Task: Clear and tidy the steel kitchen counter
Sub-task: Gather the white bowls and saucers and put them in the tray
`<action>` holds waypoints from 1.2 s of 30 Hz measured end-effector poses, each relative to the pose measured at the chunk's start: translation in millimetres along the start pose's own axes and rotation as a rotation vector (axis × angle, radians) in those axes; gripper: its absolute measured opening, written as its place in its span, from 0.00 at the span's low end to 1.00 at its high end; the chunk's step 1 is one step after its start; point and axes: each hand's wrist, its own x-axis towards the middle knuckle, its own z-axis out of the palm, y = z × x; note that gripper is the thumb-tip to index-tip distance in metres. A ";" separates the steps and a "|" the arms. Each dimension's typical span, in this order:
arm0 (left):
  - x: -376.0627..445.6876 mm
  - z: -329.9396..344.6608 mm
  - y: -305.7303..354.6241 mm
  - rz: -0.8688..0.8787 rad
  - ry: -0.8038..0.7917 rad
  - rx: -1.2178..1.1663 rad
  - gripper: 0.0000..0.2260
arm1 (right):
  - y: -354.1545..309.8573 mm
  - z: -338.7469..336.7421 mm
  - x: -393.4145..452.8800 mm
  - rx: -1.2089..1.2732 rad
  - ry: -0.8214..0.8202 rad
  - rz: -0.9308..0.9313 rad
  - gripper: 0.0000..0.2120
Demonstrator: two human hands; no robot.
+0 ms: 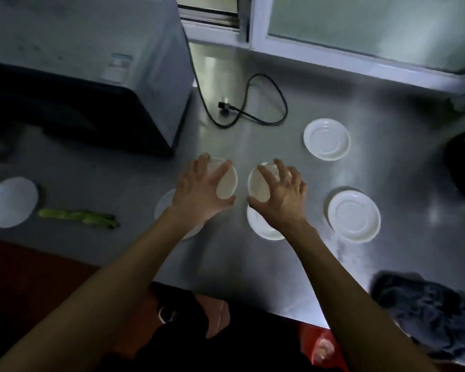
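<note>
Both hands are reaching over the brushed steel counter (266, 277). The left hand (199, 194) is spreading its fingers wide across a small round white bowl (227, 183), thumb curling at its near rim. The right hand (279, 196) is doing likewise on a second small round white bowl (257, 185), fingers splayed and bent over the rim. Each bowl is sitting beyond a white saucer (263, 226) partly hidden under the wrist. Two more white ridged saucers (327, 139) are lying to the right, well apart. A flat white disc (11, 202) and a green leafy stalk (78, 217) are lying at left; a dark cloth (427, 312) is bunching near the right edge. A black power cord (253, 103) is looping beside a grey appliance (91, 76).
</note>
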 end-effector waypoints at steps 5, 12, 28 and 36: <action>-55.0 -13.2 -75.3 -0.094 0.011 -0.038 0.38 | -79.3 13.1 -21.1 -0.032 -0.036 -0.109 0.37; -158.7 -30.2 -192.2 -0.182 0.094 -0.076 0.40 | -204.8 44.3 -58.8 -0.093 -0.051 -0.238 0.37; -332.6 -61.1 -378.6 -0.673 0.207 -0.106 0.37 | -445.2 111.7 -87.2 -0.083 -0.172 -0.670 0.36; -345.3 -83.3 -465.9 -0.839 0.188 -0.065 0.39 | -546.1 156.6 -40.1 -0.011 -0.225 -0.801 0.35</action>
